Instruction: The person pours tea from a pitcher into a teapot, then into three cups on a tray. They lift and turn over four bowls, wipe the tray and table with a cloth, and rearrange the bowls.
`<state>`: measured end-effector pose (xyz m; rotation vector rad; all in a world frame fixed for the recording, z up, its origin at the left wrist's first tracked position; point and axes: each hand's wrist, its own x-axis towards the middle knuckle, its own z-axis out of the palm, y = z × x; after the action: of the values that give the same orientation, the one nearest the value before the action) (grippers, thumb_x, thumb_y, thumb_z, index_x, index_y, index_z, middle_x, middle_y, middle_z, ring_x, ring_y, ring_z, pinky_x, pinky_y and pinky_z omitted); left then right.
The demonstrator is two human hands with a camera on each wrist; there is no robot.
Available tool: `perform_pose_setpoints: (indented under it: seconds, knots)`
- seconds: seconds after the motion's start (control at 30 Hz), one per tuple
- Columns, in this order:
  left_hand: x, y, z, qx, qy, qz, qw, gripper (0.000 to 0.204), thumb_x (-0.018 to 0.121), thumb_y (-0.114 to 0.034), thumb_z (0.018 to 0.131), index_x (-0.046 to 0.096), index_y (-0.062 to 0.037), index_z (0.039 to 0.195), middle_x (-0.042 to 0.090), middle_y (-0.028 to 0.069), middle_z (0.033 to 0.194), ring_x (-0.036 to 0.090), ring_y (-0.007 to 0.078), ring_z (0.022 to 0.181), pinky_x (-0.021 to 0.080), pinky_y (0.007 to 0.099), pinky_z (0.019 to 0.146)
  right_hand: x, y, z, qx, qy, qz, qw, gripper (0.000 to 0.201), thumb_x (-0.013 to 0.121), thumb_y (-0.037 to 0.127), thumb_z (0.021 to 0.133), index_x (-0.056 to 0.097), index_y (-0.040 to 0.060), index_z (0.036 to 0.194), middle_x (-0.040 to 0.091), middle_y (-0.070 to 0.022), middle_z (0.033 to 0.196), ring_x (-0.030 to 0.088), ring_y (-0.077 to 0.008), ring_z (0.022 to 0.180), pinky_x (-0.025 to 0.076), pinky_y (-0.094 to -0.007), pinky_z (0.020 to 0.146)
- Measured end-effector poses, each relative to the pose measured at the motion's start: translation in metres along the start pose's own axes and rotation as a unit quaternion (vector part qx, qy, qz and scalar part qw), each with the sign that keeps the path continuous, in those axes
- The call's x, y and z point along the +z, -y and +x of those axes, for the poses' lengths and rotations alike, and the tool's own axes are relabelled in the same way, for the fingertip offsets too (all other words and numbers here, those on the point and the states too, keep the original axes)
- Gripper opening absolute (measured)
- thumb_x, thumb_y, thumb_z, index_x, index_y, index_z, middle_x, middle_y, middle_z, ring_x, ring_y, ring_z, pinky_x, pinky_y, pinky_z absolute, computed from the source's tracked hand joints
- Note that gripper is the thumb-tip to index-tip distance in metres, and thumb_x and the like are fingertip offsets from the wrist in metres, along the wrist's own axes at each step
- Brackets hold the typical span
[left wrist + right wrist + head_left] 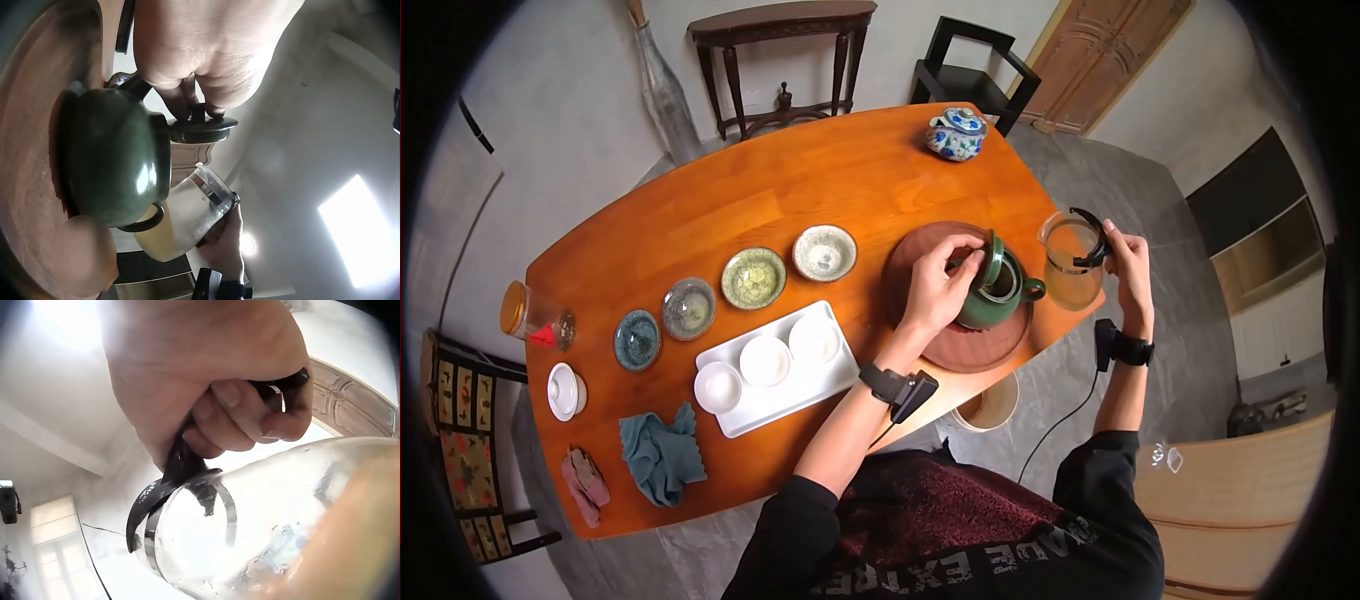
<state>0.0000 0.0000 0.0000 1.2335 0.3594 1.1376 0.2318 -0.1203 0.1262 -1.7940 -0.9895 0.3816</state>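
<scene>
My left hand (938,287) pinches the knob of a dark green teapot lid (203,131). The lid is tilted up on edge just above the mouth of the green teapot (974,314), so the dark opening shows. Under the teapot lies a round wooden tray (907,250). To the right, my right hand (1135,275) grips the black handle (181,456) of a glass pitcher (1072,288). Yellowish liquid fills the pitcher's lower part, and it stands beside the teapot's loop handle (1034,290), near the table's right edge.
Left of the tray sit several glazed bowls (825,253) and a white rectangular tray (745,420) carrying three white cups (765,360). A teal cloth (662,455), white lidded bowl (565,391) and jar (530,315) lie farther left. A blue-and-white pot (957,135) stands at the back.
</scene>
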Motion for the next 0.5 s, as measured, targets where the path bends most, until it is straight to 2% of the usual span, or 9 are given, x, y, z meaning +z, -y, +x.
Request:
perform_pose_setpoints:
  seconds: [0.23, 0.3, 0.5]
  knots:
    - [-0.001, 0.003, 0.000, 0.013, -0.003, 0.021, 1.000, 0.017, 0.062, -0.014, 0.094, 0.063, 0.0006, 0.103, 0.069, 0.0078, 0.093, 0.064, 0.0122, 0.083, 0.050, 0.0256, 0.072, 0.001, 0.012, -0.005, -0.008, 0.019, -0.060, 0.998, 0.049, 0.064, 0.038, 0.092, 0.056, 0.0068, 0.055, 0.033, 0.0095, 0.052, 0.028, -0.0029, 0.049, 0.021, -0.0260, 0.046]
    - [-0.001, -0.001, -0.001, 0.009, 0.010, 0.035, 0.999, 0.017, 0.060, -0.009, 0.096, 0.060, 0.0017, 0.109, 0.064, 0.0020, 0.096, 0.057, 0.0060, 0.085, 0.047, 0.0205, 0.074, 0.002, 0.013, -0.005, -0.017, 0.024, -0.093, 0.995, 0.051, 0.064, 0.037, 0.092, 0.054, 0.0034, 0.055, 0.032, 0.0100, 0.053, 0.026, -0.0029, 0.050, 0.020, -0.0271, 0.046]
    - [-0.001, 0.000, -0.001, 0.010, 0.006, 0.027, 1.000, 0.017, 0.060, -0.008, 0.096, 0.060, 0.0020, 0.109, 0.064, 0.0020, 0.095, 0.057, 0.0054, 0.084, 0.047, 0.0204, 0.073, 0.004, 0.019, -0.006, -0.036, 0.041, -0.146, 0.988, 0.054, 0.063, 0.038, 0.092, 0.050, -0.0009, 0.057, 0.031, 0.0099, 0.056, 0.026, -0.0028, 0.052, 0.019, -0.0287, 0.046]
